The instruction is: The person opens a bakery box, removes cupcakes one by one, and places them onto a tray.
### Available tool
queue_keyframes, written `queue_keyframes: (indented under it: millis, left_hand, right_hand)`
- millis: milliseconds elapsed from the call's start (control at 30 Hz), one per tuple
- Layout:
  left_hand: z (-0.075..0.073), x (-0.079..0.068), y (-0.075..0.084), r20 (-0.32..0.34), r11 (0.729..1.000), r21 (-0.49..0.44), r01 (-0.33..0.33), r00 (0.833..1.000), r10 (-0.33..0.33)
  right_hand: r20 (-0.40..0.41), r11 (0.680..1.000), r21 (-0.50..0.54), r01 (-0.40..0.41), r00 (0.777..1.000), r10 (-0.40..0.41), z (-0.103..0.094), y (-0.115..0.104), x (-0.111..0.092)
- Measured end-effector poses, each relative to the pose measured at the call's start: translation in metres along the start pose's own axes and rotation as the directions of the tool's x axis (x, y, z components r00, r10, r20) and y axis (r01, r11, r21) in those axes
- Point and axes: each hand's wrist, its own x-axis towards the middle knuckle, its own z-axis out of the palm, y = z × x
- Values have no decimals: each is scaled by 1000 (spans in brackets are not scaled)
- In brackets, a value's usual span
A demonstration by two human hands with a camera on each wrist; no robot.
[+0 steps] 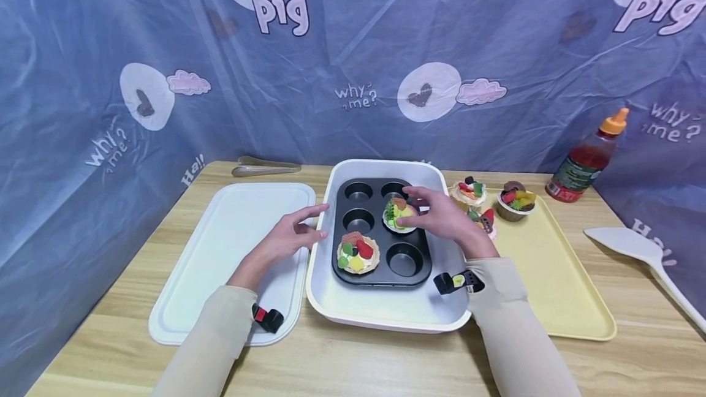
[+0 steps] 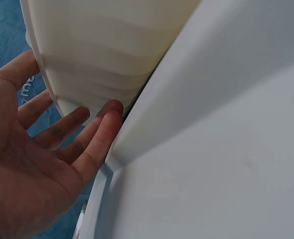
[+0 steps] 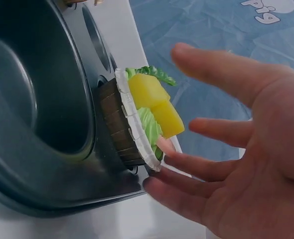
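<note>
Yellow-topped cupcake (image 1: 393,213): brown fluted cup, white rim, yellow cubes, green leaves; sits at the pan's middle well on the right-hand side, under the right hand's (image 1: 444,218) spread fingers, cup wall showing above the metal. Contact unclear. Muffin pan (image 1: 377,202): dark, six wells, flat, between both hands. White tub (image 1: 386,306): holds the pan; left rim just beside the left hand (image 1: 288,236).

The wood-grain table (image 1: 364,360) carries tongs (image 1: 267,170), a white tray (image 1: 237,234), a tub (image 1: 380,310), a yellow tray (image 1: 551,280), bottle (image 1: 580,170), spoon (image 1: 642,249).
</note>
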Motion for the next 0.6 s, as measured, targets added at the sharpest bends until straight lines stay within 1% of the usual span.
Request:
queue_keyframes:
  millis: [233,367,600]
  left_hand:
    - [0,-1,-2,7,1000,-3,-11,1000,11]
    - [0,0,-2,7,1000,-1,-6,1000,6]
    - [-1,1,-3,11,1000,13,-18,1000,18]
  right_hand:
    - [23,1000,16,16,1000,-16,1,2,0]
    - [24,999,25,20,999,-21,1,4,0]
    - [34,1000,27,10,999,-11,1,6,0]
